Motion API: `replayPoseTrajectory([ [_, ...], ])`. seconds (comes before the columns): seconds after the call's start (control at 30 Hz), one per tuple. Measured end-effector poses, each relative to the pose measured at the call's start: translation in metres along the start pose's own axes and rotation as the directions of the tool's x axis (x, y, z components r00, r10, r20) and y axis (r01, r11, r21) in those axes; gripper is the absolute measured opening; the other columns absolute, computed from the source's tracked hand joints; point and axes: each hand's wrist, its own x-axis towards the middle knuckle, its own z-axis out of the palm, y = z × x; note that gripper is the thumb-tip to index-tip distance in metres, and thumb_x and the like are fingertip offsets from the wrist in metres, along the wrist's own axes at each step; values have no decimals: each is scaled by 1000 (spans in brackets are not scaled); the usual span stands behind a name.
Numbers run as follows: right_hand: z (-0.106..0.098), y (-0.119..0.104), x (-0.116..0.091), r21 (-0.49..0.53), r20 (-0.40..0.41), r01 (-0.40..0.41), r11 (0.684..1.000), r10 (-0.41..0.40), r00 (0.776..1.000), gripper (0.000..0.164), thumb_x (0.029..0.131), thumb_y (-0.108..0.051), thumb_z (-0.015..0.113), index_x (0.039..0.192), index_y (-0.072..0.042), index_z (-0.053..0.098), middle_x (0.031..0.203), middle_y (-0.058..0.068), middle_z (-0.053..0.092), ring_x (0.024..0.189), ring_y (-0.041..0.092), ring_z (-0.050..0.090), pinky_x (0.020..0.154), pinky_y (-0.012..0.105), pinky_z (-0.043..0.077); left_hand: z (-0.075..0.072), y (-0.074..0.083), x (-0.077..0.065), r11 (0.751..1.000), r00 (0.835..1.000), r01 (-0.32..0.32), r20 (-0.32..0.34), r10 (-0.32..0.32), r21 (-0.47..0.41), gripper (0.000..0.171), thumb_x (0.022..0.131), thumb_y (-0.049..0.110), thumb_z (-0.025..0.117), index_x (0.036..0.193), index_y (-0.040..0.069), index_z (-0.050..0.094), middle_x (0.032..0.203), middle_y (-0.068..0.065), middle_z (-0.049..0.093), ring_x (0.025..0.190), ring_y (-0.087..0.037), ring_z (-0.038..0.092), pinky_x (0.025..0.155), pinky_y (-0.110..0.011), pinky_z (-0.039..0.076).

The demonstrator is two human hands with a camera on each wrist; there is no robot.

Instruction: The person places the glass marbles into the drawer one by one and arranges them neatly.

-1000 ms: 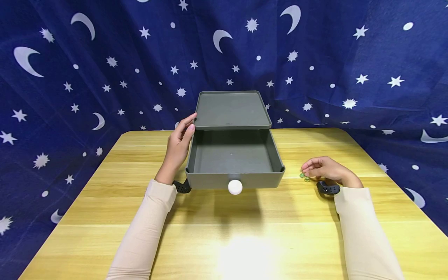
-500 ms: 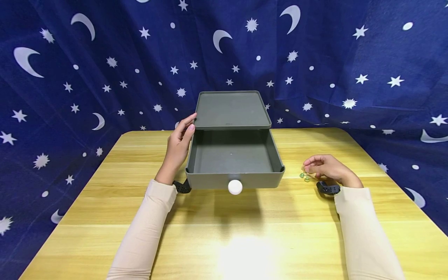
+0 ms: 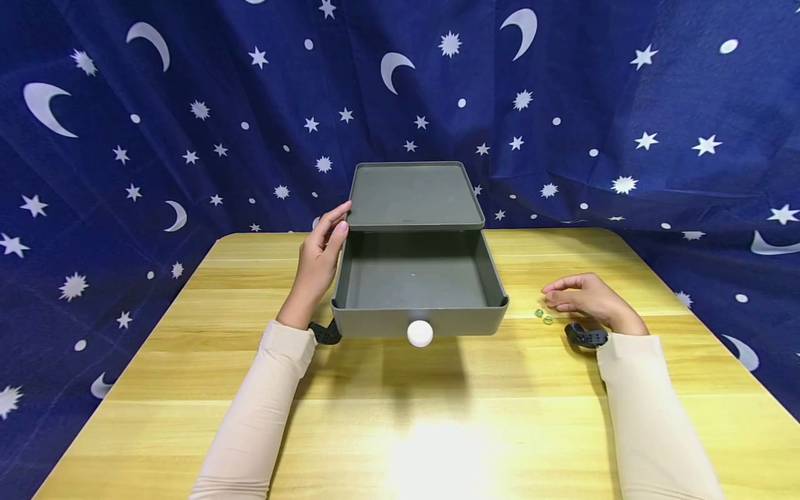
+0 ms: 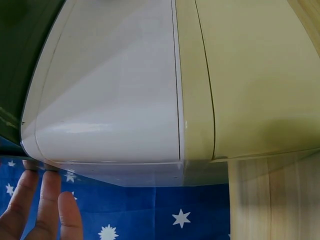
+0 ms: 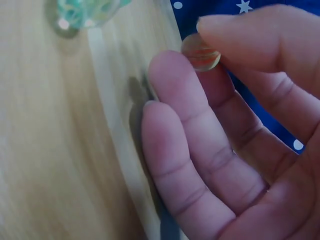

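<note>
Between the thumb and index finger of my right hand (image 3: 587, 300) is a clear glass marble (image 5: 201, 52) with an orange streak, pinched low over the table. Two green glass marbles (image 3: 539, 313) lie on the wood just left of that hand; in the right wrist view, green glass (image 5: 87, 9) shows at the top edge. A grey drawer box (image 3: 412, 196) stands in the middle, its drawer (image 3: 375, 323) pulled out toward me with nothing seen inside. My left hand (image 3: 317, 265) rests against the box's left side, fingers extended near its upper front corner.
A round white knob (image 3: 420, 334) projects from the drawer front. The wooden table (image 3: 250, 417) spreads around the box. Behind and at both sides hangs a blue curtain (image 3: 350, 69) with white moons and stars. Black wrist straps (image 3: 586, 337) sit by both cuffs.
My right hand has lifted slightly and moved a little away from the two green marbles, with the streaked marble in its fingers. My left hand and the drawer box stay where they were.
</note>
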Motion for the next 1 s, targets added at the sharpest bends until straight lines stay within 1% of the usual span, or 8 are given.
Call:
replayPoseTrajectory([
  [0.1, 0, 1, 1, -1, -10, -3, 1000, 3, 1000, 37, 103, -1, 70, 131, 21, 62, 124, 18, 73, 91, 4, 71, 80, 25, 61, 0, 1, 0, 1000, 1000, -5, -2, 5, -1, 43, 114, 14, 51, 155, 2, 57, 156, -15, 57, 143, -24, 53, 112, -28, 43],
  [0.27, -1, 4, 2, 13, -22, 18, 1000, -17, 1000, 33, 99, 3, 72, 128, 18, 65, 108, 5, 76, 86, 6, 68, 76, 25, 59, 0, 3, 0, 1000, 1000, -6, 1, 6, -2, 43, 114, 14, 51, 155, 3, 57, 156, -15, 57, 143, -24, 53, 112, -29, 43],
  [0.33, -1, 4, 2, 14, -23, 22, 1000, -22, 999, 31, 98, 3, 71, 126, 16, 66, 105, 1, 75, 85, 6, 68, 76, 24, 59, 0, 3, 1, 1000, 1000, -7, 2, 7, -2, 43, 114, 14, 51, 155, 3, 58, 156, -15, 57, 142, -24, 53, 111, -28, 43],
  [0.5, -1, 2, 1, 10, -16, 36, 999, -36, 999, 30, 99, 3, 71, 126, 15, 67, 105, 1, 74, 85, 7, 68, 76, 25, 59, 0, 2, 1, 1000, 1000, -9, 1, 9, -3, 43, 114, 14, 50, 155, 2, 57, 156, -15, 57, 142, -23, 52, 111, -26, 43],
  [0.63, -1, -2, 3, 22, -17, 67, 998, -67, 998, 30, 98, 5, 70, 126, 16, 66, 107, 3, 74, 88, 7, 70, 78, 26, 61, 0, 2, 1, 1000, 1000, -10, -1, 10, -9, 43, 114, 14, 50, 155, 2, 57, 157, -15, 57, 143, -24, 52, 112, -28, 43],
  [0.7, -1, -4, 3, 31, -16, 78, 996, -78, 997, 27, 99, 6, 70, 125, 14, 67, 107, 3, 73, 88, 8, 70, 79, 27, 61, 0, 2, 1, 1000, 1000, -10, -1, 10, -10, 43, 114, 14, 50, 155, 2, 57, 157, -15, 57, 143, -24, 52, 113, -29, 43],
  [0.87, -1, -9, 2, 21, -11, 106, 994, -106, 994, 21, 99, 5, 70, 120, 7, 71, 106, -2, 74, 88, 9, 71, 79, 29, 62, 0, 2, 0, 1000, 1000, -4, 0, 4, -5, 44, 114, 14, 50, 155, 2, 57, 156, -15, 57, 143, -24, 52, 112, -28, 43],
  [1.0, -1, -14, 0, -5, -5, 141, 990, -141, 990, 20, 100, 3, 70, 119, 5, 72, 103, -5, 75, 88, 10, 72, 80, 28, 60, 0, 2, -1, 1000, 1000, -1, -3, 1, -1, 44, 113, 14, 51, 155, 2, 57, 155, -17, 58, 142, -24, 53, 110, -26, 43],
])
